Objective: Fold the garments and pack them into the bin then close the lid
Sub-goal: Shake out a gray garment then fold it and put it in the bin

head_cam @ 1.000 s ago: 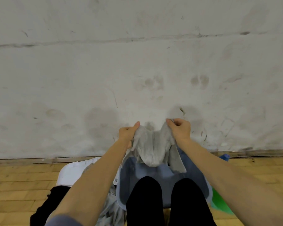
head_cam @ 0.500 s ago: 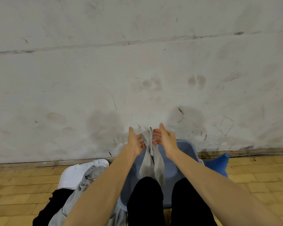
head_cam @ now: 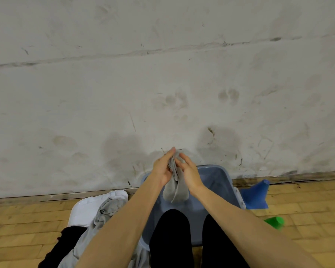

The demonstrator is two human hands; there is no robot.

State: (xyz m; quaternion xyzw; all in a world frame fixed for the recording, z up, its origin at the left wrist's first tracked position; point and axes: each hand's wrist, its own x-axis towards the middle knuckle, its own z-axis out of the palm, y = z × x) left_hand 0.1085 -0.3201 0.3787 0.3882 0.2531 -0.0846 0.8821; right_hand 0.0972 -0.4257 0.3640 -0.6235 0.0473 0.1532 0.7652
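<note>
1. Left of the bin (head_cam: 226, 182): a black garment (head_cam: 66, 242) and a grey garment (head_cam: 103, 219) heaped unfolded over the white lid (head_cam: 104, 202) on the floor. Judged risk: lid pinned under cloth, so no closing until both are folded and lifted clear.
2. Above the bin's near-left part: left hand (head_cam: 162, 169), grip curled, thumb up, pinching the top of a small grey garment (head_cam: 175, 187) that hangs bunched and narrow over the bin's open mouth.
3. Just right of that, still above the bin: right hand (head_cam: 189, 171), grip pressed against the same cloth; how tightly its fingers close cannot be told.
4. Likely trouble: loose lower end swinging apart, fold lost on the drop, a crumpled pile in the bin eating room needed for the larger pieces.
5. Also possible: the hanging end catching on the black-clad knees in front of the bin.
6. Right of the bin: blue cone (head_cam: 257, 194) and a green object (head_cam: 275, 222) on the floor, well clear.
</note>
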